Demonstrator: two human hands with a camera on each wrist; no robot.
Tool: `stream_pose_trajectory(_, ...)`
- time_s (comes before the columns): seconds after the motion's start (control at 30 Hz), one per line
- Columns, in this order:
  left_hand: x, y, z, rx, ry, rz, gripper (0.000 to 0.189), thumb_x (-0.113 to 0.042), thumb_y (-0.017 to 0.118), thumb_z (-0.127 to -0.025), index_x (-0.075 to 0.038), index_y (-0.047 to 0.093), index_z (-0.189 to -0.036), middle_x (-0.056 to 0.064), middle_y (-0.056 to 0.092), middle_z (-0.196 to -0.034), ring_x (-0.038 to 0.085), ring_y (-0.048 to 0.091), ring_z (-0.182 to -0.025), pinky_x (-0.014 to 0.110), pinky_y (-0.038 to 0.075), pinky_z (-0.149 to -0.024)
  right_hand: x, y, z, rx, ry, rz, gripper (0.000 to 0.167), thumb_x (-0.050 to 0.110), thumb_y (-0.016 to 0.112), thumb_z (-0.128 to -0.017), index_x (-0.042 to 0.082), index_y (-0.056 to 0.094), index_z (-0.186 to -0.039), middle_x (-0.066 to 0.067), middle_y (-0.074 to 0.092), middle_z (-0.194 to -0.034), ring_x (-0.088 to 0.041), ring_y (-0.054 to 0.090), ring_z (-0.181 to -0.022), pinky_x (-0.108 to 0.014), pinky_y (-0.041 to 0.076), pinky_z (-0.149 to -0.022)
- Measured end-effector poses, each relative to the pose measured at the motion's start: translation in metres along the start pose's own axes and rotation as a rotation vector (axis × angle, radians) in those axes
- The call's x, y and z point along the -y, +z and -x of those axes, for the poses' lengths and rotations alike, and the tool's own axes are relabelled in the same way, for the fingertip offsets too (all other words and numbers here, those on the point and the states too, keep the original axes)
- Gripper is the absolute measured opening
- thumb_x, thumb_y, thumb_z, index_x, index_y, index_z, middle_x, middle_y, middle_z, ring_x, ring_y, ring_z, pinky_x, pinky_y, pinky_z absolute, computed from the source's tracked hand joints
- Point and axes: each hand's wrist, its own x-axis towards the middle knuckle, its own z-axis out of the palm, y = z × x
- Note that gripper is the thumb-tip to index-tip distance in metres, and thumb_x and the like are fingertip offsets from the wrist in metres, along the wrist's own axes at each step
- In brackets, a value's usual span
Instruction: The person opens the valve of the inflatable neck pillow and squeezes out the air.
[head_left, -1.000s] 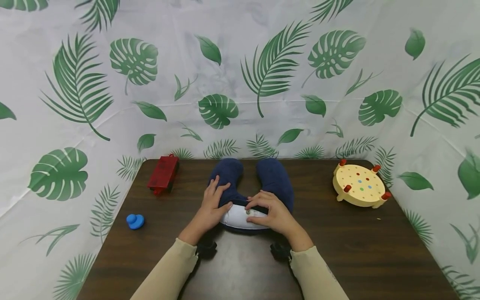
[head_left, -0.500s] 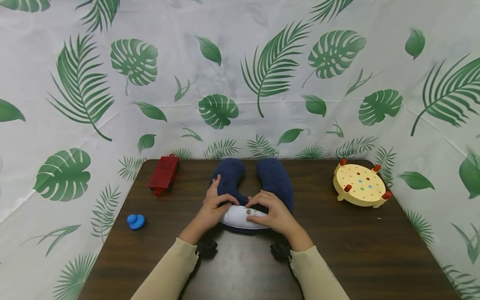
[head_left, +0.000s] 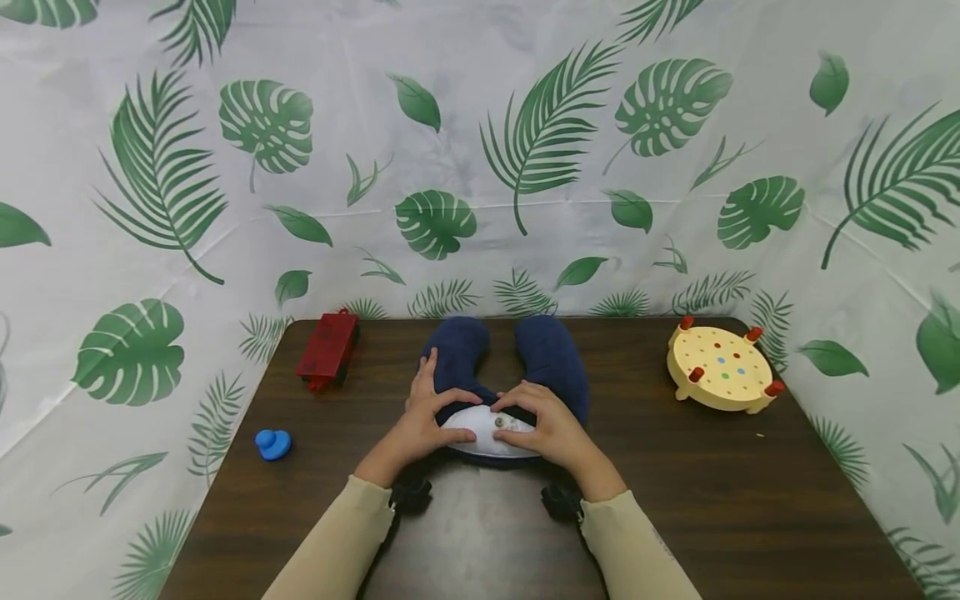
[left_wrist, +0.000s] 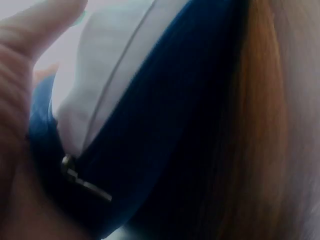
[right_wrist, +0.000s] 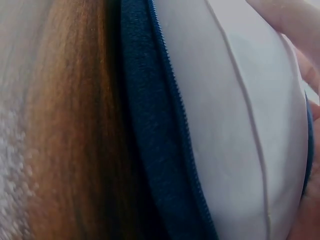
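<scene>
A U-shaped navy neck pillow (head_left: pixel 553 358) lies on the table, its two arms pointing away from me. Its cover gapes along an open zipper (right_wrist: pixel 181 112), baring a white inner cushion (head_left: pixel 483 419). My left hand (head_left: pixel 418 427) grips the left part of the curve, thumb on the white cushion and index finger bent over the far edge of the opening. Opposite it, my right hand (head_left: pixel 557 429) grips the cushion between thumb and fingers, beside a small round fitting (head_left: pixel 499 422). In the left wrist view, a metal zipper pull (left_wrist: pixel 92 188) hangs at the opening's end.
A red toy wagon (head_left: pixel 328 348) stands at the back left, with a small blue knob-shaped piece (head_left: pixel 273 443) nearer me. At the back right is a round yellow toy (head_left: pixel 718 371) with red pegs. A leaf-print cloth (head_left: pixel 435 225) rises behind the brown table (head_left: pixel 712 500).
My left thumb and index finger have moved from lying spread at the pillow's left side to bending onto the white cushion, nearer the right hand. The right hand keeps its grip.
</scene>
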Motion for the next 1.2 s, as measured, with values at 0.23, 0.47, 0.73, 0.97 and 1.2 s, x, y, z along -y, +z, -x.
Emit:
stream_pose_trajectory(0.23,0.0035,-0.0012,0.0010,0.029,0.050,-0.003,0.063,-0.038,0.100,-0.077,-0.036,0.074,-0.135,0.024,-0.018,-0.181,0.061,-0.021,-0.162,0.097,0.005,-0.112,-0.0036,0.0010,0.0004,-0.028,-0.028,-0.093,0.029,0.026,0.096,-0.086,0.026,0.079,-0.109,-0.004,0.081,-0.118,-0.023,0.071,-0.130,-0.060,0.037,-0.127)
stream_pose_trajectory(0.47,0.0033,-0.0013,0.0016,0.048,0.002,-0.016,0.072,-0.041,0.103,-0.071,-0.042,0.072,-0.136,0.013,-0.022,-0.182,0.051,-0.026,-0.164,0.094,0.004,-0.115,-0.0064,-0.0008,-0.0002,0.000,-0.023,-0.089,0.029,0.026,0.096,-0.086,0.027,0.078,-0.110,-0.004,0.080,-0.120,-0.022,0.070,-0.132,-0.060,0.036,-0.128)
stream_pose_trajectory(0.73,0.0023,0.0029,0.0002,0.024,-0.021,-0.022,0.064,-0.041,0.101,-0.076,-0.040,0.072,-0.134,0.014,-0.020,-0.183,0.050,-0.023,-0.166,0.094,0.006,-0.116,-0.0039,0.0005,-0.0004,-0.024,-0.027,-0.069,0.027,0.021,0.096,-0.086,0.025,0.079,-0.106,-0.007,0.081,-0.116,-0.025,0.071,-0.129,-0.063,0.038,-0.126)
stream_pose_trajectory(0.97,0.0021,0.0030,0.0003,0.023,-0.047,-0.028,0.061,-0.043,0.100,-0.078,-0.041,0.073,-0.132,0.010,-0.018,-0.184,0.047,-0.019,-0.168,0.093,0.008,-0.117,-0.0040,0.0031,-0.0011,-0.043,-0.007,-0.081,0.025,0.019,0.096,-0.085,0.027,0.080,-0.103,-0.006,0.082,-0.114,-0.025,0.073,-0.126,-0.060,0.038,-0.127)
stream_pose_trajectory(1.2,-0.0011,0.0029,-0.0003,0.030,-0.075,-0.013,0.058,-0.045,0.099,-0.079,-0.045,0.073,-0.131,0.002,-0.016,-0.185,0.042,-0.018,-0.169,0.095,0.005,-0.114,-0.0034,0.0037,-0.0009,-0.074,-0.024,-0.107,0.026,0.017,0.096,-0.084,0.026,0.080,-0.102,-0.006,0.082,-0.111,-0.030,0.074,-0.124,-0.063,0.039,-0.124)
